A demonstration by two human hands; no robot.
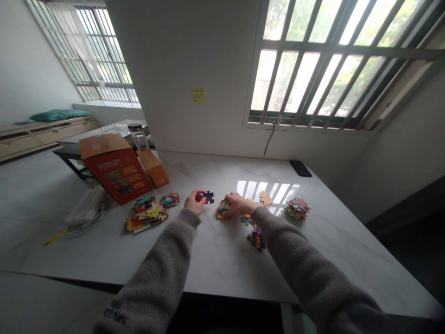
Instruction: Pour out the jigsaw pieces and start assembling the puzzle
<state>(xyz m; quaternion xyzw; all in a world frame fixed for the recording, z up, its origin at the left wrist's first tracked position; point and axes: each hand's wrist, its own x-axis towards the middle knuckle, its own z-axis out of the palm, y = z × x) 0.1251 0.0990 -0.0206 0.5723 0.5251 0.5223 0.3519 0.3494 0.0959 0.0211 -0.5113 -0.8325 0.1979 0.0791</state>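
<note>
Between thumb and fingers, my left hand [195, 201] pinches a dark blue puzzle piece [209, 197] just above the table. My right hand [238, 205] is closed around the edges of a small stack of colourful puzzle pieces [220, 211] on the tabletop; its fingers hide part of the stack. Under and beside my right wrist lie a few more pieces [246, 219], with a purple pile [256, 239] nearer to me, partly covered by my sleeve. Beyond the wrist is a tan piece [265, 198]. A large loose heap of pieces [148, 214] spreads out left of my left hand.
Another stack of puzzle pieces [297, 208] stands to the right. A red and orange puzzle box [116, 171] and a smaller orange box [153, 168] are at the left. A white power strip with cable [85, 206] lies beside them. A black phone [300, 168] rests near the wall.
</note>
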